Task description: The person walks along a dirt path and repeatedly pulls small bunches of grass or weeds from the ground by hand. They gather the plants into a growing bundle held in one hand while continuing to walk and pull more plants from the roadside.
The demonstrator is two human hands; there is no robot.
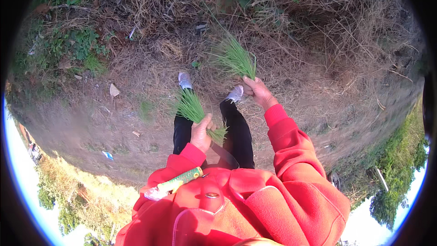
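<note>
My left hand [200, 133] is closed round a bunch of thin green grass-like stalks [189, 106] in front of my body. The bunch's short ends stick out on the hand's right side. A dark, curved, blade-like strip [225, 155] shows just below that hand; whether the hand holds it, I cannot tell. Farther out and to the right, my right hand [258, 92] pinches a second bunch of green stalks [235, 58] by its lower end. Its long tips fan out away from me, over the ground. The two bunches are apart.
Dry straw and dead stems [291, 50] cover the ground ahead. Green weeds [82, 43] grow at the far left. My shoes [185, 80] are between the hands. A green and yellow tube-shaped thing [180, 180] lies against my red jacket [218, 214]. A blue scrap [108, 155] lies at left.
</note>
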